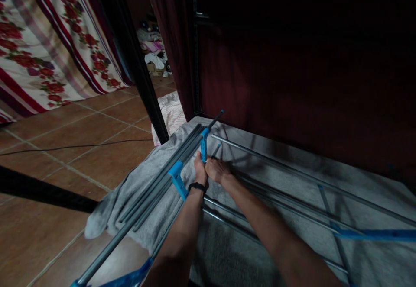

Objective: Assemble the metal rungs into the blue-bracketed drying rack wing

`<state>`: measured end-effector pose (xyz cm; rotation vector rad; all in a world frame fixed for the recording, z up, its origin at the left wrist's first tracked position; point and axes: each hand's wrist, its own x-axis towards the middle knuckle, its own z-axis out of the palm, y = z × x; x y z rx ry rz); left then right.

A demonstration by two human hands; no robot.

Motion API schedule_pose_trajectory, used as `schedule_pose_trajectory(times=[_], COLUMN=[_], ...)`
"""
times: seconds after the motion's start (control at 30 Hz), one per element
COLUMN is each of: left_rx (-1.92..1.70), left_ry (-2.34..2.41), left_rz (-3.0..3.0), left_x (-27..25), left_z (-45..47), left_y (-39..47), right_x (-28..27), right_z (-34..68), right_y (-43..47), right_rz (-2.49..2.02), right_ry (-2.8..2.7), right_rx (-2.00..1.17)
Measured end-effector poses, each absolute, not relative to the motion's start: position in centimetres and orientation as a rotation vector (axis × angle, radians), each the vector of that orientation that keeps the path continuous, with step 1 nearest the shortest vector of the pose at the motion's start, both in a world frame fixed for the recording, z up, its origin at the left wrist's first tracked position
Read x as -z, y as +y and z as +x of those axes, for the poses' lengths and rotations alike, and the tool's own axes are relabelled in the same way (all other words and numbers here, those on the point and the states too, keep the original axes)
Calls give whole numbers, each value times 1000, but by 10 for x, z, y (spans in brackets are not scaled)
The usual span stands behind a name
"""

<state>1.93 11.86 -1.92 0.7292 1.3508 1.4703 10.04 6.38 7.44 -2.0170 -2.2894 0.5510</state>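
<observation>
The rods (175, 158) look smooth metal, the brackets (203, 145) plastic.

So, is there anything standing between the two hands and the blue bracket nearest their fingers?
Nothing visible does: the left hand and right hand are together at the lower end of the blue bracket. Their exact grip is unclear.

Dim light leaves the maroon cloth (234, 83) in shadow and soft glare on the tiles (120, 252).
</observation>
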Motion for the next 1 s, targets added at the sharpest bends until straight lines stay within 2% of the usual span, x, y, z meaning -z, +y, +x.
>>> schedule_pose_trajectory(times=[0.47, 0.63, 0.83, 1.0], left_rx=[-1507, -1506, -1458, -1469], left_ry=[1317, 1318, 1257, 1225], left_rz=[785, 775, 752, 735], left_x=[33, 24, 13, 10], left_z=[22, 22, 29, 32], left_y=[124, 119, 109, 104], right_x=[-84, -84, -66, -65], right_z=[108, 106, 115, 128], right_y=[79, 63, 32, 34], right_rz=[-1995, -2027, -2122, -2064], right_ry=[-2405, -2365, -2244, -2380], right_rx=[-658, -556, -209, -299])
